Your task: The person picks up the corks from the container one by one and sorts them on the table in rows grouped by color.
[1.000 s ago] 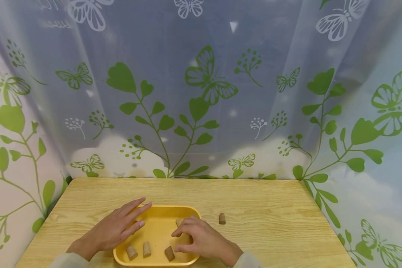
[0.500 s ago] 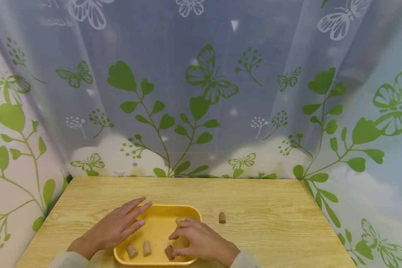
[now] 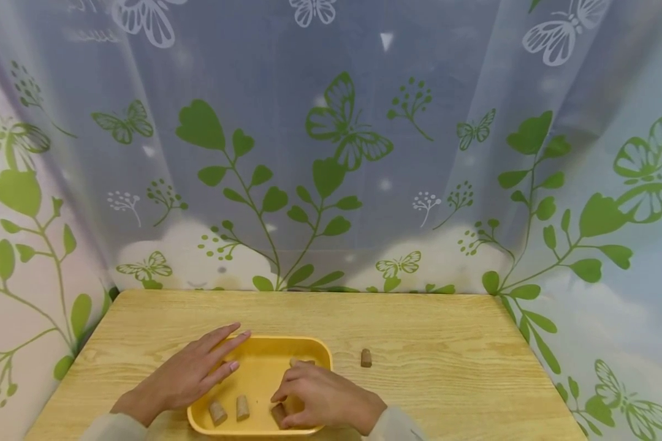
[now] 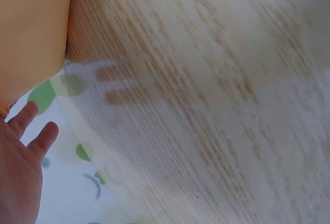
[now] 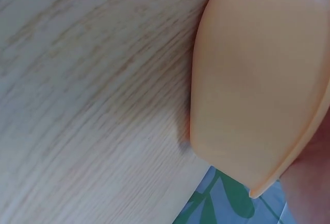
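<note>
A yellow tray (image 3: 265, 341) stands at the table's front, with several cork stoppers lying in it. My right hand (image 3: 328, 395) reaches over its right side, thumb and index finger pinching a darker brown cork (image 3: 278, 415) near the front wall. Two paler corks, one left (image 3: 217, 414) and one right (image 3: 243, 408), lie at the front left of the tray. Another cork (image 3: 303, 362) at the back right is partly hidden by the right hand. My left hand (image 3: 184, 373) lies across the tray's left rim, fingers extended. Both wrist views show mostly the tray's outer wall (image 5: 258, 74).
A single brown cork (image 3: 366, 358) stands on the wooden table (image 3: 447, 367) to the right of the tray. Behind the table and along both sides hangs a curtain (image 3: 243, 245) printed with leaves and butterflies.
My right hand has moved slightly left and down, and its thumb and index finger have closed on the darker cork. More of the back-right cork shows now. The left hand has stayed put.
</note>
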Available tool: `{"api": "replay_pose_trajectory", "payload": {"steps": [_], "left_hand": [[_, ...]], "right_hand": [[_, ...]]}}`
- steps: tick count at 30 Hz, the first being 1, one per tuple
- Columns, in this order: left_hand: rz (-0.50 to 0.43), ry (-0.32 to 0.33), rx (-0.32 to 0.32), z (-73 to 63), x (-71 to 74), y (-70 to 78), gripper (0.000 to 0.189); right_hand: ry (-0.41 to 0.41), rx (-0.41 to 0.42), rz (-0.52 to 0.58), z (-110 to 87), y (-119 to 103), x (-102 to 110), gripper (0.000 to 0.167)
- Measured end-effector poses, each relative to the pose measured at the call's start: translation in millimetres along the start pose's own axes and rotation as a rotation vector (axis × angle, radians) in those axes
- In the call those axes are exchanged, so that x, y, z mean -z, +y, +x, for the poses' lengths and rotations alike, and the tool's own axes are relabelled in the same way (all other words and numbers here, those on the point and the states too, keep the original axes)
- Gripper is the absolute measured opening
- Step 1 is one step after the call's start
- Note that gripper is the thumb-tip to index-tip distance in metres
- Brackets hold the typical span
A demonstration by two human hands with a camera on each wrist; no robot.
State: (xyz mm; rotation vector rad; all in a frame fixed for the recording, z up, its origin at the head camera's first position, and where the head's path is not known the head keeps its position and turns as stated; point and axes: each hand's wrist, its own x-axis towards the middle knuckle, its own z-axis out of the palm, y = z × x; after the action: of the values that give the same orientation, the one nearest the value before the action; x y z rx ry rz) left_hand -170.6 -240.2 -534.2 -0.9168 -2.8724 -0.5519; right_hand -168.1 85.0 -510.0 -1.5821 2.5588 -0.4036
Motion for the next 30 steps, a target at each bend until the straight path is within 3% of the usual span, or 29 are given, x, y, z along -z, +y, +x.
{"api": "replay_pose_trajectory", "payload": {"steps": [12,30], "left_hand": [[-0.008,-0.005,0.006,0.4,0.4,-0.6,0.055],[-0.018,-0.012,0.016,-0.7,1.0,-0.1,0.055]], "right_hand": [[-0.05,-0.019,-0.051,2.8,-2.2,-1.8,0.033],[-0.043,-0.004,-0.143,6.9,-4.8,-5.5,0.018]]}}
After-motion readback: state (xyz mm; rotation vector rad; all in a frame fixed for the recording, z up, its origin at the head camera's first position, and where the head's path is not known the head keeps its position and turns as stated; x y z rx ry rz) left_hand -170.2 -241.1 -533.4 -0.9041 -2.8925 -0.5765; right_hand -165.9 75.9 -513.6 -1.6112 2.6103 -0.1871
